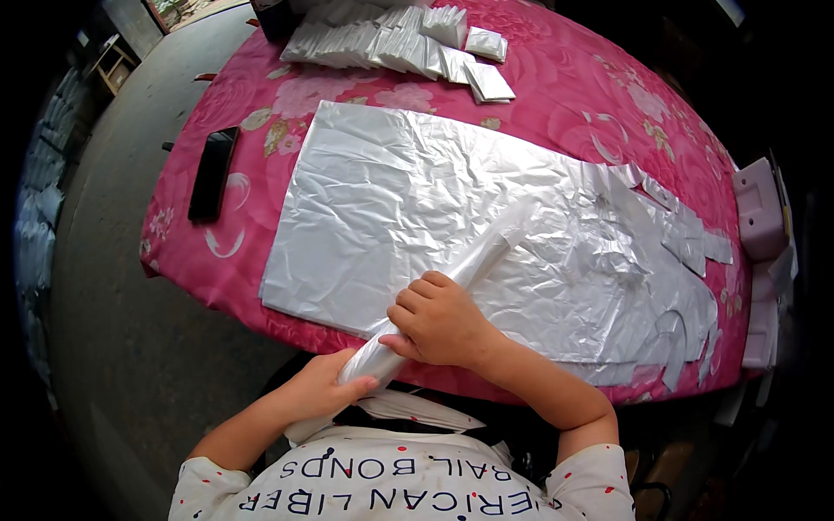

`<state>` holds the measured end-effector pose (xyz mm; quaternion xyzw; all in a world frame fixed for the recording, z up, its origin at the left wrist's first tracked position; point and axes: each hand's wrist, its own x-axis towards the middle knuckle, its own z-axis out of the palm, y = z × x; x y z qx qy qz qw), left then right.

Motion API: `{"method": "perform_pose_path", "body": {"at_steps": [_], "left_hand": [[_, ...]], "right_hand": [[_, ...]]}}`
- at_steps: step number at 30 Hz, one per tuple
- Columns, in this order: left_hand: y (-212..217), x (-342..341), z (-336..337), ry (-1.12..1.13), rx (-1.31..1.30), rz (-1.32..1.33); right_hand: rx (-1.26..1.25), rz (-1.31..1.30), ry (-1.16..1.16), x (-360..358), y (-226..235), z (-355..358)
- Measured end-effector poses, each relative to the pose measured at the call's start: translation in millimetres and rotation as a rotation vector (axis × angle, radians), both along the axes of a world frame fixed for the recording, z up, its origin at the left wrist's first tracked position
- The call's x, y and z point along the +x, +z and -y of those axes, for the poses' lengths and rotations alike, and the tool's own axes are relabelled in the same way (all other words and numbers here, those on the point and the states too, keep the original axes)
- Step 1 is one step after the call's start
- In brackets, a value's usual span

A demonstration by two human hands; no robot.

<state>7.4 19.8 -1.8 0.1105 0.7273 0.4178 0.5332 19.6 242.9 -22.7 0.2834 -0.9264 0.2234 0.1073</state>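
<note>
A long, narrow folded strip of thin white plastic (482, 253) runs slantwise from near my body toward the middle of the table. My right hand (434, 319) is closed around its middle, with the fingers curled over the top. At the near end, my left hand (334, 382) grips the strip, its thumb lying along the plastic. Beneath the strip's far part lies a flat stack of silvery-white plastic carrier bags (347, 204). The stack is creased, and its cut handle ends (686, 243) spread loosely at the right.
Several small folded white plastic packets (373, 43) are lined up at the table's far side. A black phone (214, 174) lies at the left on the pink flowered tablecloth (195, 252). Pale pink plastic containers (760, 208) stand beyond the right edge. Grey floor (113, 260) shows at left.
</note>
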Motion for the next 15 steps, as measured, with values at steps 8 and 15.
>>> {"method": "perform_pose_path", "body": {"at_steps": [8,15], "left_hand": [[-3.4,3.7,11.6,0.057,0.024,0.133],[-4.4,3.6,12.4,0.064,0.02,0.136]], "right_hand": [[-0.052,-0.174,-0.377,-16.0,-1.5,-60.5],[-0.295,0.17,-0.86,-14.6,7.0,-94.1]]}}
